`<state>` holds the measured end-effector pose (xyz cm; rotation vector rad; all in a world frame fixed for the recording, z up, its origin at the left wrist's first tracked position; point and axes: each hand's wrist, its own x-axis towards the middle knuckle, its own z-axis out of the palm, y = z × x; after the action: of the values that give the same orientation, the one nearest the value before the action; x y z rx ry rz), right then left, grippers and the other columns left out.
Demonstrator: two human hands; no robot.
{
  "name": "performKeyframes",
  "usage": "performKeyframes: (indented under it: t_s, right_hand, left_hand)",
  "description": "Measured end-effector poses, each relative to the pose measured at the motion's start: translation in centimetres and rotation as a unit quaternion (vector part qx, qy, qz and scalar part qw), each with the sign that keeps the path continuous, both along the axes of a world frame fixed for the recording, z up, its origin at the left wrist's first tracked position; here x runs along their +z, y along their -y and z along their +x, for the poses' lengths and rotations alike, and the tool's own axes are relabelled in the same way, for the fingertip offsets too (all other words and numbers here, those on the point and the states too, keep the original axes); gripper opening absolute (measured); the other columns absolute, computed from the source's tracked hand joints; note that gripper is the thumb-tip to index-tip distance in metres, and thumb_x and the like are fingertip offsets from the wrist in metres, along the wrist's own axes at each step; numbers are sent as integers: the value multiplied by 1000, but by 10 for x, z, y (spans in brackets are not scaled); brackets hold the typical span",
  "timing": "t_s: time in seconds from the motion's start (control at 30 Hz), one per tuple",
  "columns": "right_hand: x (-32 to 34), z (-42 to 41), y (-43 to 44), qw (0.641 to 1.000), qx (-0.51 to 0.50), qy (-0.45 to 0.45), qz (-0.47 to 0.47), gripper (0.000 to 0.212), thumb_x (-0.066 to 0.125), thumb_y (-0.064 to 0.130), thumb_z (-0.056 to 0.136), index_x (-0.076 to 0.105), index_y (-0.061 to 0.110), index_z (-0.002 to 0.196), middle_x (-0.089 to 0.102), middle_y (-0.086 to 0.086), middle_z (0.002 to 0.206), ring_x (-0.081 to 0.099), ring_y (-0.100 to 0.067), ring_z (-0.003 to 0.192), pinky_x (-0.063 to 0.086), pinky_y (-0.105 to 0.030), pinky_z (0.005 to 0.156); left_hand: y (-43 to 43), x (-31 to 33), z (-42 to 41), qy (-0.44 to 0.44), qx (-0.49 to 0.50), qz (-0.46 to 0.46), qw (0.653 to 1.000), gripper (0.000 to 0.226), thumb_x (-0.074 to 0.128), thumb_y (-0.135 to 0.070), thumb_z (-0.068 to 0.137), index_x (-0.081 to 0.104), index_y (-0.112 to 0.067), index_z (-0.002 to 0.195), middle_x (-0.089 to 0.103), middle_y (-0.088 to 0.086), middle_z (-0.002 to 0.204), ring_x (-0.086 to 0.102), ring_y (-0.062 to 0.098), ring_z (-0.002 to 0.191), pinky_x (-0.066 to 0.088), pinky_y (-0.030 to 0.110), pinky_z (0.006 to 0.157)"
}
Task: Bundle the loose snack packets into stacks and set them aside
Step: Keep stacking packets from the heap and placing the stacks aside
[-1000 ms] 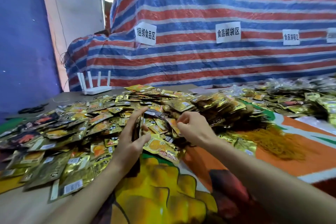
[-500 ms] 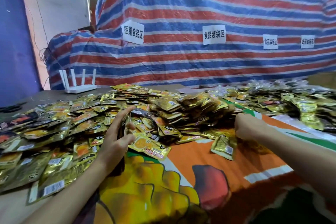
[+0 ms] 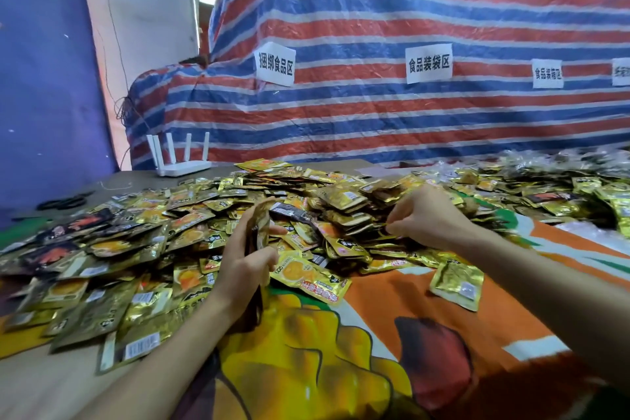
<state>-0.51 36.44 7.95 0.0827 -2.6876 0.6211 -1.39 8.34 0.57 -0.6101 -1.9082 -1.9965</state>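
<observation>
Left hand is gripping an upright stack of gold foil snack packets; right hand, at its two o'clock, is curling into the loose heap, grasp unclear.

The grey table in front of me is half covered by a printed orange and yellow cloth. A wide heap of gold snack packets sprawls over both. 1 lone packet lies apart on the cloth to my right. A white router and black scissors sit on the bare far-left corner.
</observation>
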Motion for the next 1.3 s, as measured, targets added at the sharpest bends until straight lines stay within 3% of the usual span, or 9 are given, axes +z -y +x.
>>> performKeyframes:
  t_s: [0.1, 0.27, 0.5, 0.6, 0.73, 0.87, 1.0, 1.2, 1.3]
  right_hand:
    - [-12, -7, 55, 987, 126, -12, -98, 2, 82, 21, 82, 82, 19, 82, 76, 7, 76, 68, -2, 69, 49, -16, 61]
    - [-31, -32, 126, 938, 195, -30, -285, 9, 85, 33, 76, 80, 27, 74, 73, 11, 67, 66, 0, 65, 48, -14, 54]
    - [-56, -46, 145, 889, 200, 23, -411, 22, 90, 39, 68, 83, 23, 81, 77, 10, 77, 70, 1, 73, 48, -12, 53]
    - [-58, -45, 137, 875, 213, 79, -428, 20, 90, 31, 70, 83, 16, 82, 77, 3, 77, 68, -7, 66, 49, -16, 54]
    - [-55, -44, 132, 788, 262, 183, -526, 10, 71, 4, 89, 74, -5, 93, 71, -13, 87, 60, -14, 70, 48, -24, 66]
    - [-46, -41, 117, 676, 389, 289, -556, 18, 56, 10, 83, 66, -4, 88, 69, -22, 107, 59, -30, 97, 43, -39, 93]
    - [-45, -39, 116, 638, 402, 285, -592, 12, 52, 16, 70, 56, 10, 61, 66, -19, 89, 58, -41, 107, 35, -54, 107]
    - [-40, -37, 116, 557, 402, 206, -697, 22, 48, 3, 77, 60, 2, 95, 40, 0, 57, 56, -21, 56, 57, -39, 77]
    - [-42, -39, 120, 585, 406, 205, -672, 44, 55, -1, 83, 59, -1, 127, 68, -3, 79, 62, -17, 50, 58, -29, 58]
  left_hand:
    - [1, 3, 0, 42, 22, 23, 999, 58, 56, -8, 55, 62, -2, 112, 65, -6, 68, 50, 21, 62, 44, 23, 50]
    - [7, 8, 2, 147, 26, 131, 980, 30, 60, -5, 54, 61, -12, 83, 56, 14, 77, 49, 28, 64, 40, 34, 56]
    - [15, 8, -6, 219, 16, 157, 963, 52, 62, -8, 49, 60, -5, 100, 58, 18, 87, 56, 30, 69, 48, 37, 62]
    - [14, 10, -6, 238, -47, 163, 956, 52, 59, -7, 54, 57, -1, 105, 51, 16, 75, 50, 27, 62, 45, 35, 59]
    - [14, 15, 1, 270, -198, 156, 929, 9, 44, -7, 70, 49, -7, 77, 45, 11, 67, 45, 23, 59, 43, 29, 55]
    - [19, 20, 5, 257, -299, 180, 901, 24, 55, -9, 56, 47, -8, 79, 42, 8, 71, 42, 21, 62, 41, 30, 57]
    - [21, 19, 4, 233, -347, 192, 888, 41, 68, -9, 49, 46, -8, 83, 40, 7, 74, 41, 19, 65, 37, 31, 62]
    - [19, 18, 0, 234, -330, 173, 898, 31, 58, -10, 53, 45, -9, 81, 40, 6, 71, 38, 17, 64, 37, 29, 60]
    - [17, 15, 0, 246, -330, 176, 894, 21, 42, -7, 61, 49, -5, 81, 43, 7, 74, 38, 17, 65, 39, 30, 59]
